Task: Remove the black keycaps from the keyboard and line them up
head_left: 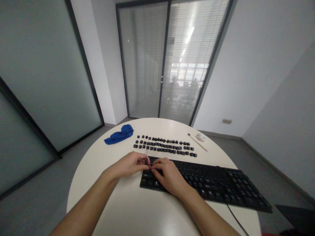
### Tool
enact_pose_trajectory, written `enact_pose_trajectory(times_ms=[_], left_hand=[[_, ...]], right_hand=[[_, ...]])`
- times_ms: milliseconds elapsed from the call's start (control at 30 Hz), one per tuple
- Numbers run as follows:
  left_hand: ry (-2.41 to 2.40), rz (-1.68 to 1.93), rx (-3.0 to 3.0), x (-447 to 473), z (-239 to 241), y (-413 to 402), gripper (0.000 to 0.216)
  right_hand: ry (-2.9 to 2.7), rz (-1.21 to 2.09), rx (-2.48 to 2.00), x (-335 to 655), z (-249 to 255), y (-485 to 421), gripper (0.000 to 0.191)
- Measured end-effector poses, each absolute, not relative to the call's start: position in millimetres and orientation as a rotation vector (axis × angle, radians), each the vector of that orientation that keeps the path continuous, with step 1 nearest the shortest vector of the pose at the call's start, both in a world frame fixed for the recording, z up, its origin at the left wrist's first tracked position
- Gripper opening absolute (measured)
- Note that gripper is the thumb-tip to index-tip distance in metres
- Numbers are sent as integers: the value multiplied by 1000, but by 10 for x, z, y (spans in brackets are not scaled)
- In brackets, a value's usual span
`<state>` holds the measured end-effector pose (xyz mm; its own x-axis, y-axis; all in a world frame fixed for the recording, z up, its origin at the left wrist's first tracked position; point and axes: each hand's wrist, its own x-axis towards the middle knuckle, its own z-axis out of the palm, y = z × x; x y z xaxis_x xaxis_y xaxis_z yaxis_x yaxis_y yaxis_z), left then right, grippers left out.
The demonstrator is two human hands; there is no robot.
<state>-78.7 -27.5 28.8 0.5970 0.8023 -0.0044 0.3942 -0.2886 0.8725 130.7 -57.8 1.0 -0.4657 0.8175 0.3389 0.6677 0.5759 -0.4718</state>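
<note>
A black keyboard [209,182] lies at a slant on the round table, with bare gaps among its upper left keys. At its upper left corner my left hand [131,164] is closed in a pinch around a thin wire keycap puller [147,152], whose wires stick up above the fingers. My right hand [168,172] rests over the left end of the keyboard, its fingertips drawn together against those of my left hand. Whatever sits between the fingertips is too small and covered to make out. Behind the hands, loose black keycaps [167,150] stand in three rows.
A crumpled blue cloth [120,134] lies at the table's [98,157] back left. Toward the back right are a thin brush [197,142] and a small whitish item [201,137]. The keyboard's cable [236,218] runs off the front right edge.
</note>
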Motion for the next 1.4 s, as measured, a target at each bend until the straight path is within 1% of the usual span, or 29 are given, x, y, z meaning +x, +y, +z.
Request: enact_pose_trajectory(times_ms=[200, 467, 633, 767, 933, 1133, 1400], left_hand=[[848, 560, 1707, -808, 231, -208, 15], [827, 514, 1783, -776, 244, -245, 13], [822, 525, 1706, -781, 245, -227, 12], [836, 560, 1767, -757, 236, -240, 11], [912, 694, 1951, -725, 176, -236, 16], [845, 602, 1864, -786, 200, -213, 16], [916, 469, 1874, -804, 351, -283, 16]], right_hand=[[-2278, 368, -1183, 1301, -12, -566, 18], [-2273, 375, -1177, 1291, -20, -561, 18], [-2268, 375, -1194, 1298, -19, -564, 18], [-2260, 379, -1188, 1293, -13, -567, 17], [-2261, 391, -1182, 1291, -7, -561, 17], [-2267, 395, -1176, 1301, -20, -547, 17], [-2279, 380, -1163, 1314, -32, -543, 16]])
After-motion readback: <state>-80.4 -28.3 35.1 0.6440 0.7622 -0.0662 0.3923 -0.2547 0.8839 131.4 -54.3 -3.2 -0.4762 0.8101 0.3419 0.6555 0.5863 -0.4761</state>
